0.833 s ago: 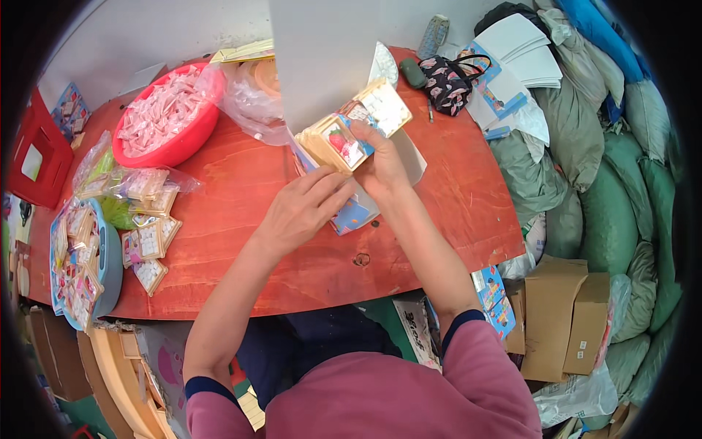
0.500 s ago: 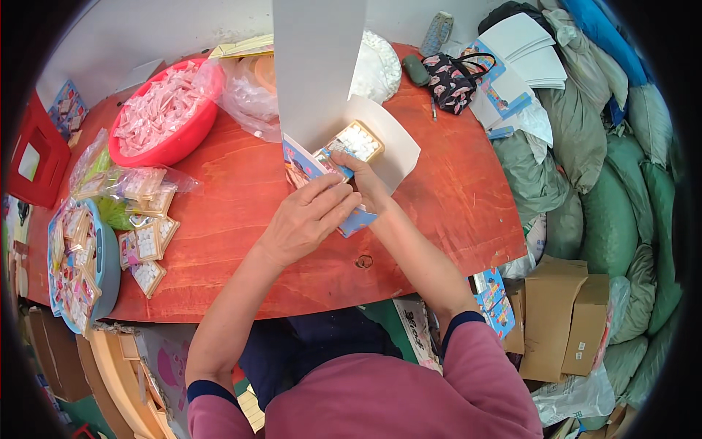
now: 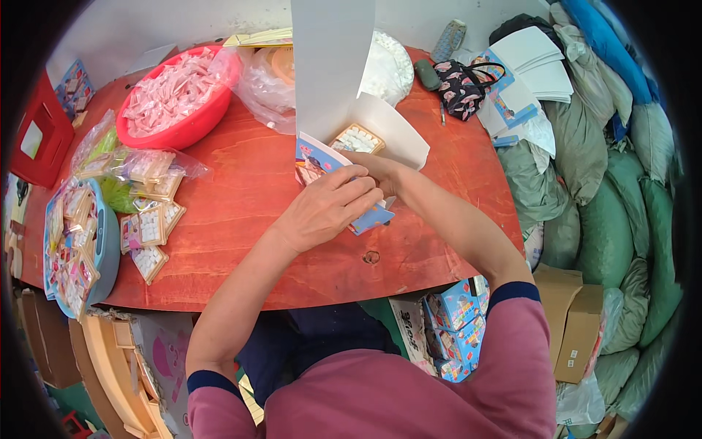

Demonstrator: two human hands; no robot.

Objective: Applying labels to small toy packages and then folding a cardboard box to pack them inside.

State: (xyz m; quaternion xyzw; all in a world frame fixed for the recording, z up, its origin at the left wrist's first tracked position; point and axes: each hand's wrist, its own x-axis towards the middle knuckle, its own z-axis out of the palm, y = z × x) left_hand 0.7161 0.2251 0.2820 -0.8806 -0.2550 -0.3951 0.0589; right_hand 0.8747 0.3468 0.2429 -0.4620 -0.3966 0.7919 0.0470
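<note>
Broadly, a red table (image 3: 241, 234) spreads beneath an opened carton (image 3: 330, 110), its tall white flap upright. The left hand (image 3: 329, 205) lies over the printed near wall, fingers together, thumb hidden. The right hand (image 3: 382, 170) reaches inside; I cannot tell its hidden fingers' state. Just beyond that hand, inside, sits a tray of white pieces (image 3: 358, 137).

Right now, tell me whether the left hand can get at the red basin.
Probably yes: red tabletop stretches between the left hand and the red basin, though the hand would first have to come off the open box.
</note>
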